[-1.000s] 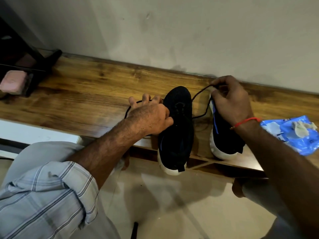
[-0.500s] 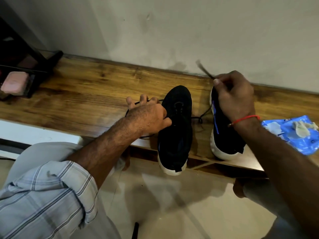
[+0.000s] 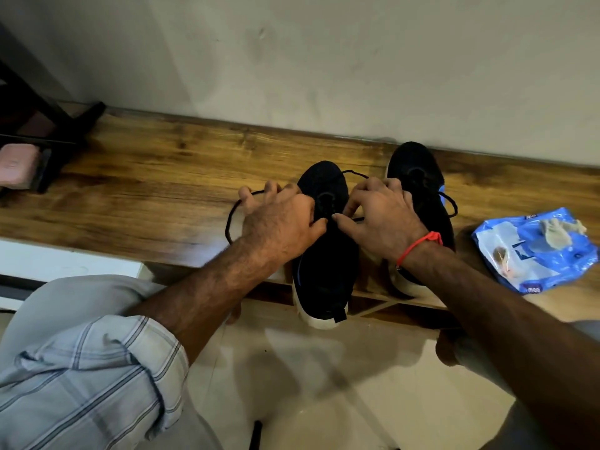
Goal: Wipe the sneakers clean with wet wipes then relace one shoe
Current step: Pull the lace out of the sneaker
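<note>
Checked cloth of a rolled sleeve [image 3: 87, 378] is filling the nearest corner, and beyond it both forearms are reaching out over the tiled floor to the wooden tabletop [image 3: 156, 190]. Two black knit sneakers are sitting there, heels hanging over the near edge, toes pointing at the wall. The left shoe [image 3: 321, 267] is the one being relaced; the right shoe [image 3: 422, 177] is standing just beside it, partly covered by the right wrist.

The left hand [image 3: 279, 225] is lying across the shoe's side with its thumb pressing near the eyelets and its fingers curling round a loop of black lace [image 3: 229, 222] that is trailing onto the wood. The right hand [image 3: 380, 219] is bending its fingers down at the eyelets, thumb tip pointing inward, apparently pinching the lace; the exact contact is too dark to tell.

As a judgement, the lace is thin, limp and light, so it is best taken at its stiff tip. The shoe looks soft in the upper and firm in the white sole, so steadying it means holding the sides near the eyelets.

Further right a blue wipes pack [image 3: 532, 251] is lying with a used wipe [image 3: 555, 232] on top.
</note>
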{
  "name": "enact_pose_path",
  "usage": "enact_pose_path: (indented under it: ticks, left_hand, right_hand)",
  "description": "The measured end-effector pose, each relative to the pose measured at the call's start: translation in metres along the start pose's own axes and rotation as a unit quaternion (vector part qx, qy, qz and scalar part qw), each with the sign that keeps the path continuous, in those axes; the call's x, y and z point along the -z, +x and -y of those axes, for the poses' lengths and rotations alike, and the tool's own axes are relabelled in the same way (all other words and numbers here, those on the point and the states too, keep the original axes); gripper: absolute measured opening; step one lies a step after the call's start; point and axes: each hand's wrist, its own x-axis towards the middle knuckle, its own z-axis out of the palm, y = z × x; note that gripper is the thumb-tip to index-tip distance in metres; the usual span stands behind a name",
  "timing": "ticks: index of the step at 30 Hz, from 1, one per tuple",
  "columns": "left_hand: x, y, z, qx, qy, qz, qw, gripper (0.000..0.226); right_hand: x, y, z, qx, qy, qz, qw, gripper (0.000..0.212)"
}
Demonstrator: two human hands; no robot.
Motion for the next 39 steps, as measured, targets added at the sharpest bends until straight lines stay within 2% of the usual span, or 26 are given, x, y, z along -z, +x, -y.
enact_pose_path:
  ticks: [3,6,9,10,12,14,17,20,27,31,33,34,36,37,38,39]
  left_hand:
    - [0.003,0.004,0.005,0.012,0.008,0.01,1.0,0.033]
    - [0.011,0.008,0.017,0.059,-0.021,0.084,0.995,0.039]
    - [0.014,0.009,0.021,0.079,-0.043,0.14,0.986,0.036]
    - [0.012,0.009,0.019,0.071,-0.045,0.13,0.988,0.031]
    - [0.007,0.007,0.014,0.035,-0.068,0.059,0.995,0.015]
    - [0.001,0.005,0.006,-0.027,-0.09,-0.009,0.996,0.028]
    - [-0.005,0.004,-0.007,-0.091,-0.005,-0.033,0.995,0.04]
    - [-0.008,0.008,-0.01,-0.083,0.052,-0.045,0.994,0.032]
    - [0.007,0.014,-0.007,-0.057,0.051,-0.036,0.996,0.024]
    - [0.021,0.018,0.0,-0.039,-0.089,-0.007,0.995,0.02]
    - [0.031,0.024,0.018,0.009,-0.146,-0.04,0.988,0.021]
    - [0.036,0.028,0.03,0.046,-0.133,-0.064,0.988,0.025]
    - [0.04,0.033,0.046,0.124,0.008,-0.086,0.988,0.053]
    - [0.041,0.032,0.046,0.127,0.047,-0.09,0.987,0.068]
    - [0.041,0.029,0.039,0.094,0.04,-0.095,0.99,0.075]
    - [0.038,0.025,0.027,0.037,0.012,-0.093,0.995,0.071]
  right_hand:
    - [0.006,0.001,-0.004,-0.017,-0.02,0.019,0.999,0.026]
    - [0.012,0.003,-0.016,-0.05,-0.021,0.042,0.998,0.034]
    - [0.01,0.004,-0.018,-0.048,0.013,0.056,0.997,0.033]
    - [0.009,0.004,-0.017,-0.048,0.023,0.057,0.997,0.033]
    - [0.009,0.003,-0.015,-0.047,0.044,0.054,0.996,0.029]
    - [0.011,0.001,-0.014,-0.044,0.062,0.048,0.996,0.024]
    - [0.012,-0.001,-0.009,-0.034,0.083,0.038,0.995,0.021]
    - [0.012,-0.001,-0.006,-0.027,0.08,0.036,0.996,0.021]
    - [0.014,-0.003,-0.009,-0.021,0.057,0.033,0.998,0.023]
    - [0.016,-0.004,-0.01,-0.021,0.054,0.042,0.997,0.025]
    - [0.018,-0.005,-0.011,-0.024,0.058,0.046,0.997,0.024]
    - [0.018,-0.005,-0.011,-0.024,0.058,0.048,0.997,0.024]
    - [0.018,-0.006,-0.012,-0.021,0.065,0.049,0.996,0.025]
    - [0.018,-0.006,-0.012,-0.02,0.07,0.049,0.996,0.026]
    - [0.018,-0.006,-0.012,-0.019,0.074,0.049,0.996,0.026]
    - [0.018,-0.006,-0.011,-0.017,0.077,0.049,0.996,0.026]
